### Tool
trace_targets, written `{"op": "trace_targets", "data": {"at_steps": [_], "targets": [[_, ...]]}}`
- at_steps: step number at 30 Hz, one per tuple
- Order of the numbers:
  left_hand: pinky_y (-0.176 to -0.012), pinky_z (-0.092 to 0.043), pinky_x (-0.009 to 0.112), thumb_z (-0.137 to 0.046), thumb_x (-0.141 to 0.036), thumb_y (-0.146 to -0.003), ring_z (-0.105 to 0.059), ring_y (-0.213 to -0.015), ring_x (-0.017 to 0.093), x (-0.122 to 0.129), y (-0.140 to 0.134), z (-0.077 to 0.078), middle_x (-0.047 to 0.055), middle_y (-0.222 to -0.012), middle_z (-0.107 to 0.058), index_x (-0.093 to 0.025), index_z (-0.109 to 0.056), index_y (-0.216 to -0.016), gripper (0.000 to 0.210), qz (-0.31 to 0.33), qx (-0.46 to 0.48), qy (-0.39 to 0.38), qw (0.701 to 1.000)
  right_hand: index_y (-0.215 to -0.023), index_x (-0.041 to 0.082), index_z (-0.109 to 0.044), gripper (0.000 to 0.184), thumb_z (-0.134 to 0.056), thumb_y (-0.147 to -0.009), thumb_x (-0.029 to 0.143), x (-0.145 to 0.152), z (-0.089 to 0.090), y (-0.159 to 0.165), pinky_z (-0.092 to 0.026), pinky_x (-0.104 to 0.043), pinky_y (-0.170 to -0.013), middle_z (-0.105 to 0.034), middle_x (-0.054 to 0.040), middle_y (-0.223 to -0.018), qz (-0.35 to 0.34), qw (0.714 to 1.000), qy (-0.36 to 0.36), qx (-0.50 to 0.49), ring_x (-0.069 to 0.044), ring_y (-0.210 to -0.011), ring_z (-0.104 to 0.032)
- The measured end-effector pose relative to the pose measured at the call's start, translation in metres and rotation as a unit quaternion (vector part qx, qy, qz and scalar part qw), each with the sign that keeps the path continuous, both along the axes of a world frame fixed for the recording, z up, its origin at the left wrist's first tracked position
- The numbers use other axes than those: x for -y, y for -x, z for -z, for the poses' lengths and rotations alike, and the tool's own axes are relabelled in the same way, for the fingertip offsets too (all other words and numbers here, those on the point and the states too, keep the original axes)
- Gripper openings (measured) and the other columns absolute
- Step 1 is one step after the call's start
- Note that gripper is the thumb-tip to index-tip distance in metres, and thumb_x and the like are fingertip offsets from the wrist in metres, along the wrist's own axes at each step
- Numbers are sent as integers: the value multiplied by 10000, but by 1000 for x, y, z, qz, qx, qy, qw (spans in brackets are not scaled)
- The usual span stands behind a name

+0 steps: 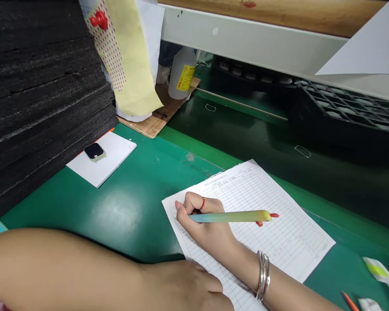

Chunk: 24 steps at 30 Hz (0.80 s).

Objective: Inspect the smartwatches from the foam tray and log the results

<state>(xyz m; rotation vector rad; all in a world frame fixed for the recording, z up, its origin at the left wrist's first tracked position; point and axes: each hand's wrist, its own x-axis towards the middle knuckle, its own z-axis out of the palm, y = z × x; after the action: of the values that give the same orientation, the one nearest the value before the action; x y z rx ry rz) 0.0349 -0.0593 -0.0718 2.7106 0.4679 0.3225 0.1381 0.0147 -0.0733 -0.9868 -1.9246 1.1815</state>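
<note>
A pen, pale blue fading to yellow with a bird-like head and red bits at its top end, is held in my right hand. That hand rests on a printed sheet with a ruled grid, near its left edge; the pen's tip is hidden behind the fingers. My left hand lies palm down on the lower left of the sheet, its fingers curled under. Its fingertips and anything beneath them are hidden, and the frame's bottom edge cuts the hand off.
A watch without straps lies on a white paper pad. Black foam sheets are stacked at left. Behind stand a labelled bottle on a wooden board and a black crate. A white-and-yellow brush-like tool lies lower right.
</note>
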Motion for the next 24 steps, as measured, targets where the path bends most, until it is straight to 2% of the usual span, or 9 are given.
{"op": "trace_targets", "data": {"at_steps": [24], "targets": [[-539,-466,275,-668,-298,-868,-494,-604,131,1,1,1,-49,-717,-611,-182,-661,-829,123,-6,16,-10,1000,-595,216,-184,407,-498,-853,192,0,-2,0,-215,-245,-445,-240,61,-534,-7,1000,-13,11,-85,-501,-226]]}}
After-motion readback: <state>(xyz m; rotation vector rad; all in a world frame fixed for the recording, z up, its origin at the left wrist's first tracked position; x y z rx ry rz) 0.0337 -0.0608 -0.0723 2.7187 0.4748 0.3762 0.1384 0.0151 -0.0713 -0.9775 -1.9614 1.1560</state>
